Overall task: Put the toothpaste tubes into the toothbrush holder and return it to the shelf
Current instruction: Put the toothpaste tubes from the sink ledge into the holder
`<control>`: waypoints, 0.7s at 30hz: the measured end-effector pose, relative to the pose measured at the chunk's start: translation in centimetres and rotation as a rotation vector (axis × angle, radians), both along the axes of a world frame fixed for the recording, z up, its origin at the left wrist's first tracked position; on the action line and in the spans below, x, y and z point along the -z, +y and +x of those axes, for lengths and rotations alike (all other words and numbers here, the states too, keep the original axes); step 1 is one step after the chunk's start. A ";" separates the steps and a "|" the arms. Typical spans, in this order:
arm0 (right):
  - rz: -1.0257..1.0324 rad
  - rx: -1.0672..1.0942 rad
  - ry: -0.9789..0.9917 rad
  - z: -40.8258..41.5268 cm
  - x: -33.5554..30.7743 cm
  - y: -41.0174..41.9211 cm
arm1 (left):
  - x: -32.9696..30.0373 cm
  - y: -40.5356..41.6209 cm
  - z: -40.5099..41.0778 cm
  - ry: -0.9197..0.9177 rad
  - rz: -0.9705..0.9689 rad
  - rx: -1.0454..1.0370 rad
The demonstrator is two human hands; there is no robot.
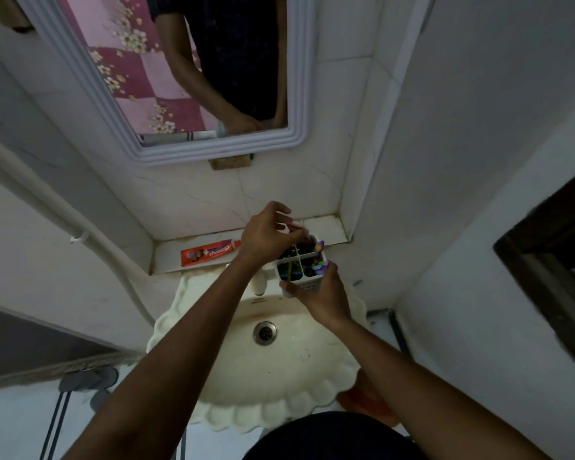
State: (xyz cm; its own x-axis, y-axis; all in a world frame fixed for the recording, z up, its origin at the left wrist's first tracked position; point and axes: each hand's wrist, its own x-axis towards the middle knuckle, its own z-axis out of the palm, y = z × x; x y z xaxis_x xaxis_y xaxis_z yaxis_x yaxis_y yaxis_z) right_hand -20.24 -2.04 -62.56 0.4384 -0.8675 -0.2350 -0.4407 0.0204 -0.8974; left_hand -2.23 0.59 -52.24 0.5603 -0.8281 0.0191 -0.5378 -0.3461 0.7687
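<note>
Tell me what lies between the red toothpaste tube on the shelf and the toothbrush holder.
In the head view, only the left hand lies between the tube and holder.

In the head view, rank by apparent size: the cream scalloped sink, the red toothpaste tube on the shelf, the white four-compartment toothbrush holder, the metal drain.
1. cream scalloped sink
2. red toothpaste tube
3. white four-compartment toothbrush holder, close to the tube, unsure
4. metal drain

Two bare hands are showing. One orange-red toothpaste tube (209,253) is lying on the white tiled shelf (325,227). One white four-compartment plastic toothbrush holder (301,266) is showing; possibly a second tube inside, unclear.
</note>
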 end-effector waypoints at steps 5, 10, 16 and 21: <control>-0.027 0.031 0.001 0.1 -0.1 0.2 | 0.1 1.1 1.5 0.136 -0.087 -0.030; -0.044 0.054 -0.021 0.0 0.1 0.7 | 1.6 3.7 4.2 0.206 -0.176 -0.164; 0.011 0.087 -0.027 3.1 1.4 1.1 | 7.0 7.1 10.6 0.372 -0.144 -0.320; 0.025 0.094 -0.055 4.5 2.1 0.9 | 11.7 7.9 14.4 0.299 -0.042 -0.301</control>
State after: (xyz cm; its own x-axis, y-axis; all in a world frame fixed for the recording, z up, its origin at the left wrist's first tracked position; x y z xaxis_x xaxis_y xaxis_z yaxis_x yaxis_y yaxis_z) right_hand -15.76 -1.11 -64.69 0.3679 -0.8997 -0.2348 -0.3862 0.0819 -0.9188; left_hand 12.13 8.51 -63.93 0.7629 -0.6287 -0.1507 -0.1691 -0.4189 0.8921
